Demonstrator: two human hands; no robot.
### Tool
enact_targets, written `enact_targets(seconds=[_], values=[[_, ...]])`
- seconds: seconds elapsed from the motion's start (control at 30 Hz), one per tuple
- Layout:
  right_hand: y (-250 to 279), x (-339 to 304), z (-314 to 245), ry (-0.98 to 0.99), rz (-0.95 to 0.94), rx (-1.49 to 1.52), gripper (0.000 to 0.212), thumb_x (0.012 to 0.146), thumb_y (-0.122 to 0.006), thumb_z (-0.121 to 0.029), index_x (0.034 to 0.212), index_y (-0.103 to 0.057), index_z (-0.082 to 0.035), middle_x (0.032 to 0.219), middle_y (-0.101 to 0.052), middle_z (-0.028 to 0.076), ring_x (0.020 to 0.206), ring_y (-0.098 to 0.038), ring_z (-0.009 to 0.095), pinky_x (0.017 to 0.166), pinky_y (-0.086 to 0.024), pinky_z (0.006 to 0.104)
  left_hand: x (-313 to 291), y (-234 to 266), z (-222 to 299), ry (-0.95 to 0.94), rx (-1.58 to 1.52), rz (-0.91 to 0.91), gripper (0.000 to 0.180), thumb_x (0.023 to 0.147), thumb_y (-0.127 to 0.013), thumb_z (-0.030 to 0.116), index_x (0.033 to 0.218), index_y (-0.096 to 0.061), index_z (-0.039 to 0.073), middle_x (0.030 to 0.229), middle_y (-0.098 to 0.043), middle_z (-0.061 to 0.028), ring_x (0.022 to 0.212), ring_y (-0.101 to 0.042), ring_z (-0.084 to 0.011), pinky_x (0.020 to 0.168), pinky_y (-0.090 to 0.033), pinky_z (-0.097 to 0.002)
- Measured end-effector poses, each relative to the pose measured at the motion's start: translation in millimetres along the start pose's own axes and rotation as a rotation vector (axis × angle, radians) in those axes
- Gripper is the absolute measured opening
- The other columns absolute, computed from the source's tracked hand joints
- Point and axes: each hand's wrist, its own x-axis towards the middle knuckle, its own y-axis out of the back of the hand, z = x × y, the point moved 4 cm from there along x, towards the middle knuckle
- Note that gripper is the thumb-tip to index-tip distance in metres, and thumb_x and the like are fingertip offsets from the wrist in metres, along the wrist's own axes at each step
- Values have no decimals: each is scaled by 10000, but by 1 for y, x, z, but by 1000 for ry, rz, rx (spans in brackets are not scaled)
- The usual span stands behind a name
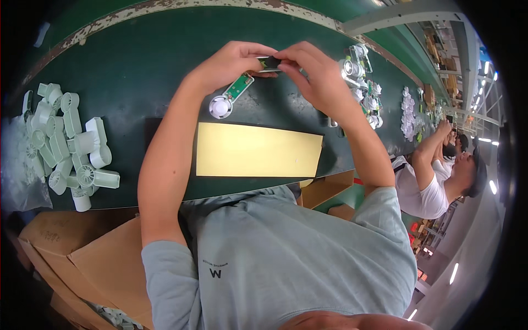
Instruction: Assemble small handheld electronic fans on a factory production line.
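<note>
Nearest the camera is your own grey-blue shirt (286, 258), its front facing the edge of the dark green tabletop (137, 60). Beyond it, a pale yellow sheet (258, 151) lies flat between your forearms, apart from both hands, perhaps as a light patch to work over. Your arms reach past it, so your hands meet above the far part of the tabletop.

There you have the small black part (272, 61) between them. The grip of your left hand (234, 63) is closed on its left end, while the grip of your right hand (311, 69) is pinched on the other, fingertips and thumb together on it. Holding it from both ends probably steadies it and leaves the fingertips free to press; your fingers hide its exact shape.

Just below your left hand is a green circuit board (240, 88) with a white round piece (221, 106) at its lower end. Whether it joins the part you hold, I cannot tell.

To your left, pale plastic shells (82, 143) lie heaped beside a clear bag (33, 181); to your right, white-and-green assemblies (360, 77) sit bunched near your forearm. Being on opposite sides likely keeps the two kinds from mixing.
</note>
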Motion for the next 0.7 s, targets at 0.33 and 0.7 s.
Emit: enact_targets(seconds=[0.33,0.7], values=[[-12,4,7,18,-92,-140,132,874,-660,-42,1002,-678,-19,945,-634,118,826,-642,333,703,-527,407,-4,3,10,79,105,22,410,868,-498,24,1237,-673,-17,768,-628,-30,691,-558,-81,674,-462,-227],[-11,15,16,-82,-129,-138,123,833,-699,-64,944,-749,-43,864,-654,101,770,-657,313,671,-540,380,3,-3,7,0,61,45,324,924,-538,7,1214,-651,-85,1037,-720,-143,889,-720,-183,838,-561,-264]])
